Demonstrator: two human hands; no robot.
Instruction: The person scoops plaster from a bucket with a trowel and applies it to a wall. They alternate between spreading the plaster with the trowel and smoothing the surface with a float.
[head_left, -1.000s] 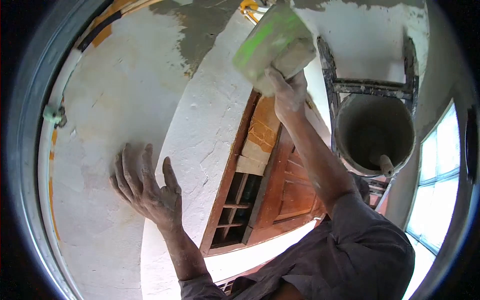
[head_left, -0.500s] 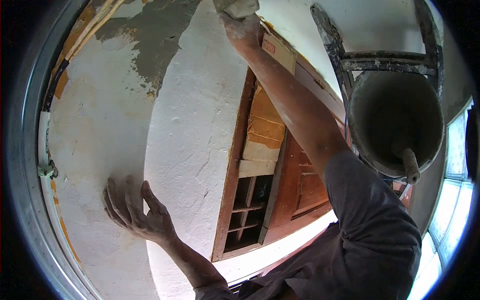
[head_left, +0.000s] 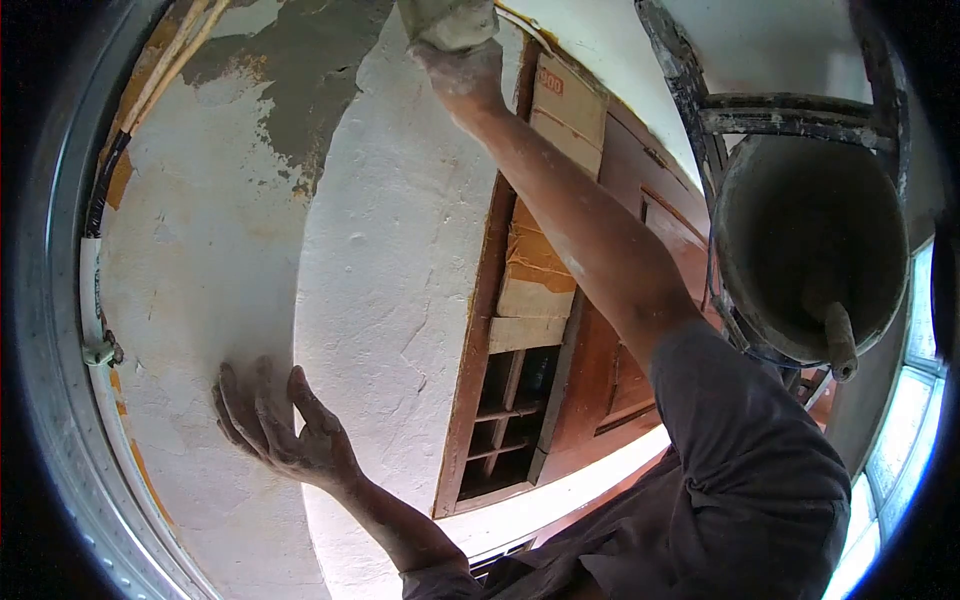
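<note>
My right hand (head_left: pixel 465 75) is raised at the top of the view, its fingers wrapped round a grey, plaster-smeared tool (head_left: pixel 450 22) that the frame edge partly cuts off. Beside it, wet-looking dark grey plaster (head_left: pixel 310 85) covers the upper part of the wall (head_left: pixel 215 220). My left hand (head_left: pixel 285 430) is lower down at the left, fingers spread and curved, holding nothing. It is at or close to the wall surface; contact cannot be told. Both hands look dusty.
A dark bucket (head_left: pixel 735 210) with a handled tool (head_left: pixel 840 343) inside stands by a stained ladder (head_left: pixel 790 120) at the right. A wooden door frame (head_left: pixel 480 330) with cardboard lies mid-view. Cables (head_left: pixel 172 68) and a pipe (head_left: pixel 92 290) run along the left.
My right hand and its tool appear slightly further left and lower in view. The bucket and ladder have shifted right in the frame. My left hand keeps nearly the same pose.
</note>
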